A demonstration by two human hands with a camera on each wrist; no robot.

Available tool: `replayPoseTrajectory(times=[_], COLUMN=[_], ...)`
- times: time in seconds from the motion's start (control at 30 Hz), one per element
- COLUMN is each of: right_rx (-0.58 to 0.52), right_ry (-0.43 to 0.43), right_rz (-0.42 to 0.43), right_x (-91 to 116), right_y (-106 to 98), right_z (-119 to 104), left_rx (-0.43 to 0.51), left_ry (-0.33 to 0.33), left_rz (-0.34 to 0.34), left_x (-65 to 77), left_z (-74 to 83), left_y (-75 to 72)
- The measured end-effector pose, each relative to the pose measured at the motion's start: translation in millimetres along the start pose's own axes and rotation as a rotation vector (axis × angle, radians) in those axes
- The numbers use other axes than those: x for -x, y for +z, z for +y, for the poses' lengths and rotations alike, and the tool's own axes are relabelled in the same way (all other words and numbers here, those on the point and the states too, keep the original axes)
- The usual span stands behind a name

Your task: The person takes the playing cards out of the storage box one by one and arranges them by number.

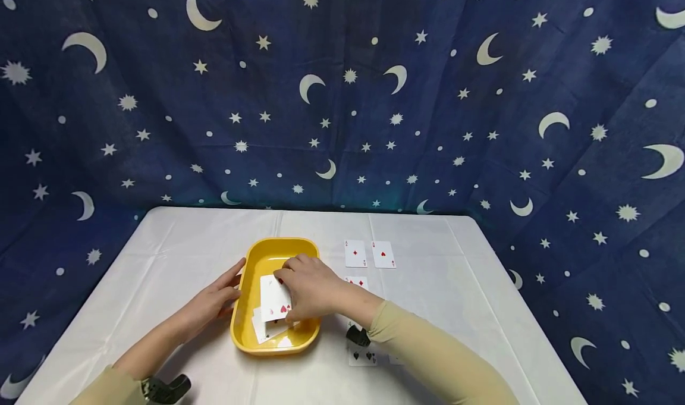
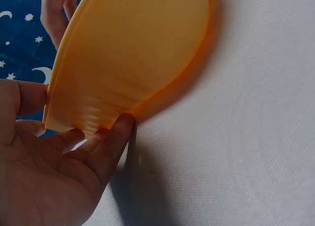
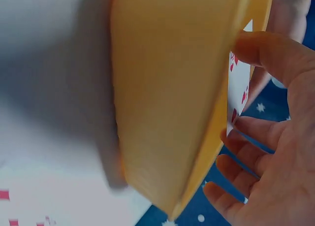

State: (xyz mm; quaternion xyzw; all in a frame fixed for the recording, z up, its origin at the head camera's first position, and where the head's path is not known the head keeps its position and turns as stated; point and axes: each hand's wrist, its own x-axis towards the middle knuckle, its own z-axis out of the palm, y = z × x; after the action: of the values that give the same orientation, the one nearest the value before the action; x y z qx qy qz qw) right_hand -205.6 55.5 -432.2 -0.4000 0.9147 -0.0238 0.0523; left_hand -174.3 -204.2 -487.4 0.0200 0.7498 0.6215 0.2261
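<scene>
Right hand (image 1: 310, 289) pinching heart card (image 1: 275, 298) inside yellow tray (image 1: 251, 274); left hand (image 1: 214, 301) relaxed, fingers flat against tray's outer wall.

Surface (image 1: 160, 256): white cloth covering, lower centre of frame. Yellow tray (image 1: 254, 268) rests on it at centre. 2 red-pip cards (image 1: 369, 254) lie side by side, face up, upper right of the tray. Black-pip card (image 1: 362, 355) lies lower right, partly under a sleeve.

Right hand (image 3: 275, 152) pinching a red-pipped card (image 3: 239, 90) over yellow tray (image 3: 167, 103)
</scene>
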Motion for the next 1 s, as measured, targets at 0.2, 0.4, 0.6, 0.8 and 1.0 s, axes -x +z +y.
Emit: replayPoseTrajectory(times=[0.2, 0.4, 0.6, 0.8, 1.0], right_rx=[-0.076, -0.102, -0.117, -0.139, -0.177], right_ry=[0.026, 0.050, 0.077, 0.143, 0.193], right_rz=[0.039, 0.074, 0.108, 0.120, 0.133], right_x=[13, 34, 61, 96, 138], right_y=[-15, -28, -36, -37, -29], right_z=[17, 34, 58, 83, 104], left_rx=[-0.001, -0.014, -0.020, -0.023, -0.050], left_ry=[-0.004, -0.018, -0.018, -0.017, -0.037], left_rz=[0.007, 0.012, 0.001, 0.001, 0.013], left_x=[-0.6, -0.4, -3.0, -4.8, -2.6], left_z=[1.0, 0.9, 2.0, 3.3, 1.6], left_y=[1.7, 3.0, 2.9, 2.2, 1.6])
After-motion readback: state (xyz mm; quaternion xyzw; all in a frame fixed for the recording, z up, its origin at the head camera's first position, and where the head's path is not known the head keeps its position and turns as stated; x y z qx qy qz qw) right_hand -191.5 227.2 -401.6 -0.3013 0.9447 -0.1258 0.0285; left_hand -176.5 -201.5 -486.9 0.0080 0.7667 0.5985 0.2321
